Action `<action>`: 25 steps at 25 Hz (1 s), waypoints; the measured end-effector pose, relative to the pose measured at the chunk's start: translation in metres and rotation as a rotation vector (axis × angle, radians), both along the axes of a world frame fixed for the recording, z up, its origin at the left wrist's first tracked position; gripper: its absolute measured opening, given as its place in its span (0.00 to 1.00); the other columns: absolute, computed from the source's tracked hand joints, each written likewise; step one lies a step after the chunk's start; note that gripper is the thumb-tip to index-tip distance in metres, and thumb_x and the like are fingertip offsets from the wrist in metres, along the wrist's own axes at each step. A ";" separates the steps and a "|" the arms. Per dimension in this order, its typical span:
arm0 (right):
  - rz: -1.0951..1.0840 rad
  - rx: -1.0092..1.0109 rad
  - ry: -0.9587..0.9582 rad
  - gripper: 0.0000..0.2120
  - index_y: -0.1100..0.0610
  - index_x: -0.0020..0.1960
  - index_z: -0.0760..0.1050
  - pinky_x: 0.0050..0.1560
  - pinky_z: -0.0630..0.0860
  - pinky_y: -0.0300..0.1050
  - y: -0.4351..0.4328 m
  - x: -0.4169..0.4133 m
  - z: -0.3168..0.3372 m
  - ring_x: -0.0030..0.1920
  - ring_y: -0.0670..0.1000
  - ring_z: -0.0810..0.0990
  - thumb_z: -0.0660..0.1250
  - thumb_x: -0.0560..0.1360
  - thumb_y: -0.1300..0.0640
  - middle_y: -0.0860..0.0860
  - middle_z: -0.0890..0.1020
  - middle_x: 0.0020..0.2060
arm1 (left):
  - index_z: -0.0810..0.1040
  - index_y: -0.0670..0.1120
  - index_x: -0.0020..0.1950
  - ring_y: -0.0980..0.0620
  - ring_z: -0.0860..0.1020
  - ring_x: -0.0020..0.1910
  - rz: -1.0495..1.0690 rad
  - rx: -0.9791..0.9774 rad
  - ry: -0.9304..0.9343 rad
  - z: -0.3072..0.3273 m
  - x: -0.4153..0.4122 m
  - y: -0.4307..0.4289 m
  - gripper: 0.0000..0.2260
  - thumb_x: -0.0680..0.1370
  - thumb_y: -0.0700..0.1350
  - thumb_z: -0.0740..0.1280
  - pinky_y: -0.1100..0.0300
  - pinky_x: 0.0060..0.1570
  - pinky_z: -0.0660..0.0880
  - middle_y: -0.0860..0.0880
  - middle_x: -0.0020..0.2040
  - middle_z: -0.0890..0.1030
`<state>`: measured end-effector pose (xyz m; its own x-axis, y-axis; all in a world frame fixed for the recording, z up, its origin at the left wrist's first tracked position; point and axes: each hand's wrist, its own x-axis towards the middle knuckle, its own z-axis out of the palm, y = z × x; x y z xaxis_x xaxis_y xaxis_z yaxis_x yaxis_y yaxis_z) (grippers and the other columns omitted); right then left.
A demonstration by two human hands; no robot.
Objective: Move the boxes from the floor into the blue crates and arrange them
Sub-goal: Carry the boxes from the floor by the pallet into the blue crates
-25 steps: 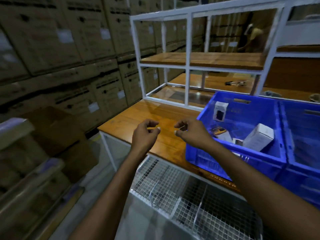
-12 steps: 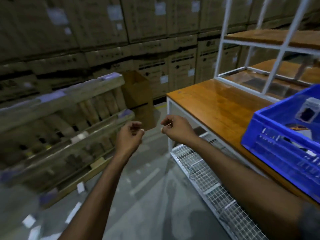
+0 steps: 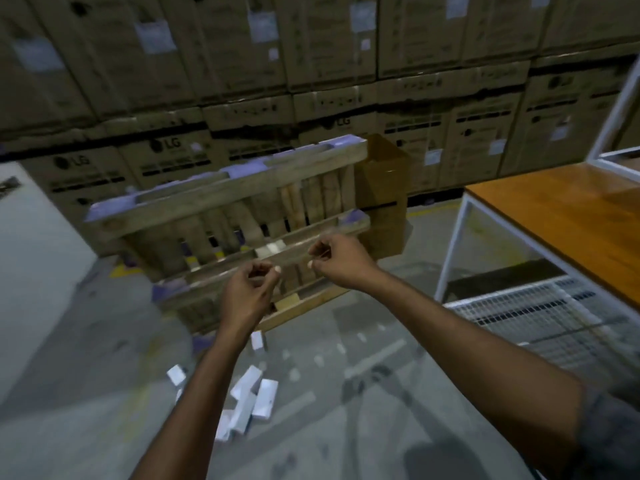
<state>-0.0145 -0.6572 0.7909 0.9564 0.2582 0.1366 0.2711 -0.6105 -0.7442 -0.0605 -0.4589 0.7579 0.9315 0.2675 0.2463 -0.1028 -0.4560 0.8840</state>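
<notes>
Reaching forward, both arms stretch out over the floor point(image 3: 346, 341), hands raised mid-scene and close together but not touching. Left hand point(image 3: 247, 292) is loosely curled, thumb and forefinger tips nearly pinched; can't tell if anything's in it. Right hand point(image 3: 341, 259) sits a bit higher and to the right, also curled w/ thumb to fingers, maybe pinching sth thin and see-through, but too blurred to tell.

Task boxes point(image 3: 251, 398): small white ones, scattered in a loose heap on the grey floor, near and just right of the left forearm, below both hands. One more white box point(image 3: 258, 340) lies apart, farther off, close to the foot of the pallets. None held. No blue crate in view.

Behind the hands, wooden pallets point(image 3: 228, 220) stand on edge, tilted, w/ purple-ish patches on the edges. An open brown carton point(image 3: 381, 199) stands just right of them. Far wall is stacked cardboard cartons point(image 3: 311, 81), some marked LG, w/ white labels.

Right side: table point(image 3: 568, 216) w/ orange-brown wood top and white frame; wire mesh shelf point(image 3: 540, 327) underneath, low. White frame upright point(image 3: 616, 109) rises at far right edge. Pale block point(image 3: 31, 244) at far left, blurred.
</notes>
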 end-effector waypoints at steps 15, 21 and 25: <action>0.318 -0.082 0.078 0.13 0.48 0.53 0.82 0.53 0.82 0.53 0.270 0.100 -0.073 0.49 0.48 0.82 0.73 0.69 0.51 0.46 0.84 0.47 | 0.83 0.46 0.52 0.58 0.81 0.42 0.451 -0.150 0.165 -0.068 0.013 0.238 0.07 0.77 0.47 0.75 0.64 0.42 0.75 0.53 0.44 0.84; 0.460 -0.112 0.117 0.09 0.52 0.51 0.83 0.52 0.81 0.51 0.335 0.153 -0.101 0.48 0.48 0.83 0.73 0.70 0.56 0.45 0.85 0.45 | 0.83 0.47 0.54 0.53 0.83 0.44 0.648 -0.179 0.209 -0.092 0.044 0.293 0.10 0.76 0.49 0.75 0.61 0.45 0.75 0.51 0.46 0.85; 0.538 -0.154 0.150 0.11 0.53 0.52 0.83 0.49 0.78 0.42 0.372 0.175 -0.128 0.49 0.49 0.83 0.72 0.70 0.58 0.47 0.85 0.47 | 0.83 0.50 0.54 0.55 0.82 0.43 0.746 -0.205 0.276 -0.114 0.051 0.311 0.09 0.75 0.50 0.75 0.59 0.46 0.76 0.56 0.46 0.84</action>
